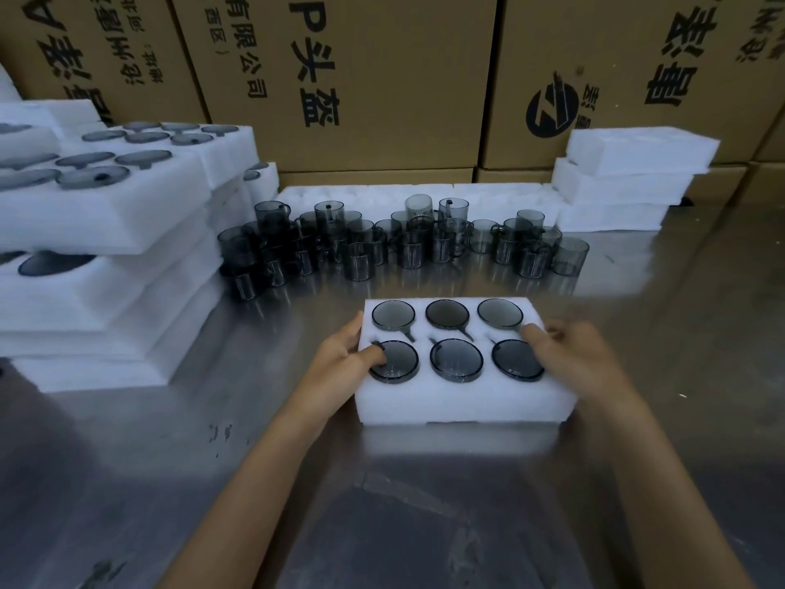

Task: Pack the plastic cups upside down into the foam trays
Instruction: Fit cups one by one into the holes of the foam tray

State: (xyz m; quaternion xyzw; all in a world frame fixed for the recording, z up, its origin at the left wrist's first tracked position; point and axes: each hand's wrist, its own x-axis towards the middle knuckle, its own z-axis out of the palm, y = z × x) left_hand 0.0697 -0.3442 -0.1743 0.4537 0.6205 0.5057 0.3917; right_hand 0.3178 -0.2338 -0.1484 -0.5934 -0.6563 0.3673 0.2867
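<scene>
Tray's full: all six smoky grey plastic cups (457, 359) sit bottoms-up in the white foam tray (463, 399), on the shiny metal bench (424, 503) right in front. Left hand (340, 354) has a grip on the tray's left end, thumb on the near-left cup; right hand (573, 354) holds the right end. Long axis runs left-right between both hands, so I'd guess it lifts toward the stack of filled foam trays (106, 214) on the left. Loose cups (403, 244) wait behind.

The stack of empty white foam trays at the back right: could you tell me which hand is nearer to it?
Right. The right hand grips the filled foam tray's right end, below the stack; the left hand holds its left end.
</scene>
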